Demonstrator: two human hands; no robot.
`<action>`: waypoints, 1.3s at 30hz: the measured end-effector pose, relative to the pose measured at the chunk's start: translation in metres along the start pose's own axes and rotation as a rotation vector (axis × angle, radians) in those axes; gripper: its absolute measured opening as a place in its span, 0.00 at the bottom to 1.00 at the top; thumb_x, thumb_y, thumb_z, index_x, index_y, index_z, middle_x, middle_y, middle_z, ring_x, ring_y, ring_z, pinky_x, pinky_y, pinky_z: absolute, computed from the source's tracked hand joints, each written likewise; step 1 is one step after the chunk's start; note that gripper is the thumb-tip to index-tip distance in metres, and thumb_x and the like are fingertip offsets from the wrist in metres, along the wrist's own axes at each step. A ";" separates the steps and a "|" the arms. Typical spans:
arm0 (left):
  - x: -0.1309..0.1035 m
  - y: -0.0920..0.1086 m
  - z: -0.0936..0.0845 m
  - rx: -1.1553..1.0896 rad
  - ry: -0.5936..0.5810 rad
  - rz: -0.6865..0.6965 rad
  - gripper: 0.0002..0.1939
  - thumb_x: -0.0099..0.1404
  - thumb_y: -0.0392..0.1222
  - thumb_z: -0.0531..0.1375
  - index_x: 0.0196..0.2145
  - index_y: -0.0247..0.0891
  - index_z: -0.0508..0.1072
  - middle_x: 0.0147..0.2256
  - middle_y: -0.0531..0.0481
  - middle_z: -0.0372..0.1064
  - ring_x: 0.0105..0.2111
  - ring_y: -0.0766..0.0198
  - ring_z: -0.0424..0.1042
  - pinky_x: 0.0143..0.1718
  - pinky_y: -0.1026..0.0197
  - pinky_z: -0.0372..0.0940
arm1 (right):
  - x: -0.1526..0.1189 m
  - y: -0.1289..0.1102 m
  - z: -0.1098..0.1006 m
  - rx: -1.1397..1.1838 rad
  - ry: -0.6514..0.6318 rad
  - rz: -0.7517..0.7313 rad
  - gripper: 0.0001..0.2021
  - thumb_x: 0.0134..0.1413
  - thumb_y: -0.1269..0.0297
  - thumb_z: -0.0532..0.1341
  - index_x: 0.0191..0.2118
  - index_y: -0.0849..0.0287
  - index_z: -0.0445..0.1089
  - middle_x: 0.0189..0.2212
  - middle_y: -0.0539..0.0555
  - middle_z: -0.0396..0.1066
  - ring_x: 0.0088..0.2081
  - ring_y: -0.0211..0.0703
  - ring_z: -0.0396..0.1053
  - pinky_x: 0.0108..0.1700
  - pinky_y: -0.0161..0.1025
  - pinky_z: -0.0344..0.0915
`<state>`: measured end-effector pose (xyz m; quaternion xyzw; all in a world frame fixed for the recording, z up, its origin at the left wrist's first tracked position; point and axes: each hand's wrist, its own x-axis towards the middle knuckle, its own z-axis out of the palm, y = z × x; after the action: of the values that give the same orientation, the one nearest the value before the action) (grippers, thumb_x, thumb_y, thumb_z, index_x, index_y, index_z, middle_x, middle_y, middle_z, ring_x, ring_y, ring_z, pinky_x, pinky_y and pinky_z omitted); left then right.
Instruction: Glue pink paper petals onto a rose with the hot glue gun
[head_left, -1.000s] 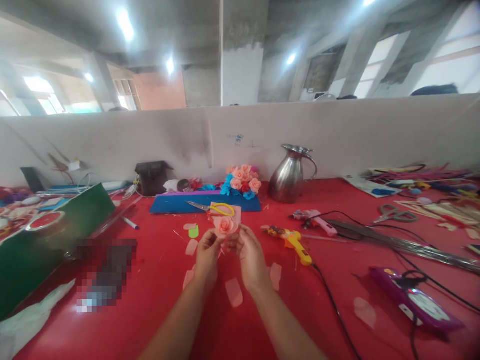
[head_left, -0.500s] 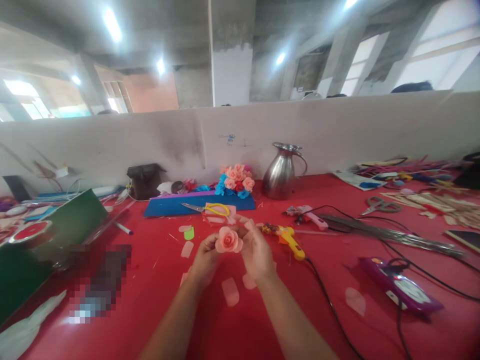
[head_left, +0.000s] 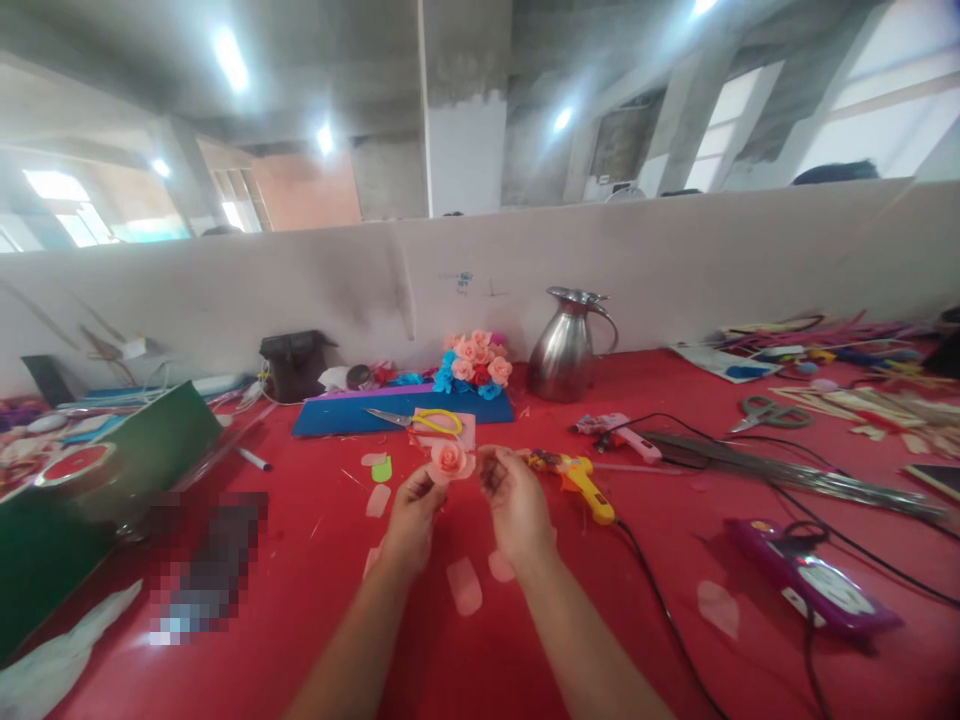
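My left hand (head_left: pixel 414 515) is closed, pinching a pink paper rose (head_left: pixel 451 459) by its underside, above the red table. The rose faces me with its layered petals showing. Just to its right is my right hand (head_left: pixel 517 505), its fingers curled inward toward the flower; whether something thin sits between the fingertips I cannot make out. Loose pink petal pieces lie around the hands, one petal piece (head_left: pixel 465 586) below them and another petal piece (head_left: pixel 378 501) to the left. A yellow glue gun (head_left: pixel 587 487) lies right of my right hand.
Yellow-handled scissors (head_left: pixel 420 420) rest on a blue board (head_left: pixel 337 416). Behind stand a bunch of paper flowers (head_left: pixel 480 362) and a steel jug (head_left: pixel 564 350). At right are a pink glue gun (head_left: pixel 630 436), grey scissors (head_left: pixel 772 413), wrapped sticks, cords and a purple power strip (head_left: pixel 814 580).
The rose has moved up and slightly left in my left hand and tilts differently. My right hand has drawn a little away from it, fingers more curled.
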<state>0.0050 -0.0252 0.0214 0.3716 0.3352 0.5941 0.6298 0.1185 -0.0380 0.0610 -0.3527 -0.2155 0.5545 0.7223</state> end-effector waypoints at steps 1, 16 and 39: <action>0.001 0.000 0.000 -0.018 0.030 -0.014 0.11 0.47 0.43 0.67 0.24 0.35 0.70 0.21 0.57 0.60 0.20 0.75 0.54 0.23 0.69 0.52 | 0.000 0.000 0.000 -0.024 0.011 -0.015 0.06 0.41 0.63 0.61 0.26 0.59 0.71 0.20 0.48 0.68 0.24 0.35 0.64 0.26 0.32 0.58; 0.005 0.007 -0.005 -0.104 0.210 -0.085 0.16 0.42 0.44 0.68 0.27 0.36 0.69 0.22 0.58 0.60 0.20 0.76 0.56 0.21 0.70 0.51 | 0.021 -0.066 -0.088 -1.354 0.045 -0.397 0.08 0.44 0.59 0.58 0.29 0.55 0.72 0.29 0.54 0.74 0.31 0.48 0.69 0.34 0.42 0.60; 0.002 0.016 -0.010 0.005 0.038 -0.054 0.07 0.52 0.38 0.62 0.25 0.37 0.66 0.24 0.55 0.61 0.18 0.75 0.54 0.19 0.70 0.47 | -0.016 -0.062 -0.092 -1.669 -0.360 -0.287 0.05 0.43 0.71 0.61 0.23 0.55 0.72 0.26 0.51 0.72 0.32 0.43 0.65 0.40 0.41 0.55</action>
<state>-0.0114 -0.0226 0.0305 0.3529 0.3585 0.5829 0.6381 0.2184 -0.0869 0.0479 -0.6436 -0.7057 0.1659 0.2453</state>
